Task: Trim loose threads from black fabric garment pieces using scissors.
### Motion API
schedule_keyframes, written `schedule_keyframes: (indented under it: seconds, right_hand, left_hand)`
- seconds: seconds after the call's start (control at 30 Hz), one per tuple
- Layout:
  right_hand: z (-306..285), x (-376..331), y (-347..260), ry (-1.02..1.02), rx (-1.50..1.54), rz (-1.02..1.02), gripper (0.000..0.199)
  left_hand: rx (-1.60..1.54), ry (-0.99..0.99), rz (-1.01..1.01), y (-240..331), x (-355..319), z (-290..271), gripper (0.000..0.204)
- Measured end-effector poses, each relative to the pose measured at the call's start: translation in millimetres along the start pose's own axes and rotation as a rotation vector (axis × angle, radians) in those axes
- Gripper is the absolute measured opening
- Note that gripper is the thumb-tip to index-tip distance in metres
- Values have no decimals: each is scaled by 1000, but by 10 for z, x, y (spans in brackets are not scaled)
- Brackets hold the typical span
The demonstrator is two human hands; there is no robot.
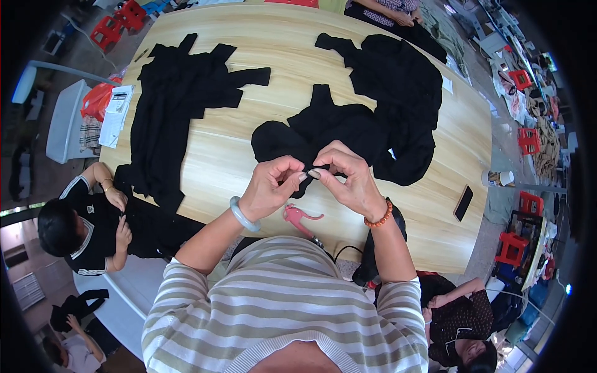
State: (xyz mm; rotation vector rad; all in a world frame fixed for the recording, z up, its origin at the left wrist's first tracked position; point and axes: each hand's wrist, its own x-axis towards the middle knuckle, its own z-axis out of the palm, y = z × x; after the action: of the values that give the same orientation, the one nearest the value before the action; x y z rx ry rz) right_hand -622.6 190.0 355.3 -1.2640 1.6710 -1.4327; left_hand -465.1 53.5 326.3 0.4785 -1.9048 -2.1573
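In front of my chest, my left hand [272,186] and my right hand [348,180] meet, thumb and forefinger of each pinched together. Between the fingertips is a small bit of black fabric, seemingly part of the black garment [339,127] spread just beyond them; the exact spot is largely covered by my fingers. A small white tag shows on the garment's right part. Below my hands, near the table's close edge, lies a pink curved-handled tool [298,216] whose kind I cannot make out.
More black garments [165,102] lie piled along the left of the wooden table [217,161]. A phone [463,203] and a paper cup [499,178] are at the right edge. People [81,224] sit around the table, one handling black cloth at left. Papers [116,115] rest at far left.
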Motion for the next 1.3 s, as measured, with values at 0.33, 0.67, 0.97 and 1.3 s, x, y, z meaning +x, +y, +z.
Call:
schedule_keyframes:
  seconds: [0.33, 0.67, 0.97, 1.3]
  right_hand:
    - [110, -53, 35, 68, -332, -366, 19]
    - [144, -59, 0, 86, -526, -550, 22]
    - [268, -79, -14, 199, -390, -544, 24]
    - [391, -38, -39, 245, -314, -579, 28]
  left_hand:
    - [55, 80, 51, -87, -4, 12, 4]
    - [467, 344, 488, 174, 51, 108, 23]
    - [-205, -161, 185, 78, 95, -188, 19]
    - [-299, -294, 176, 104, 94, -368, 13]
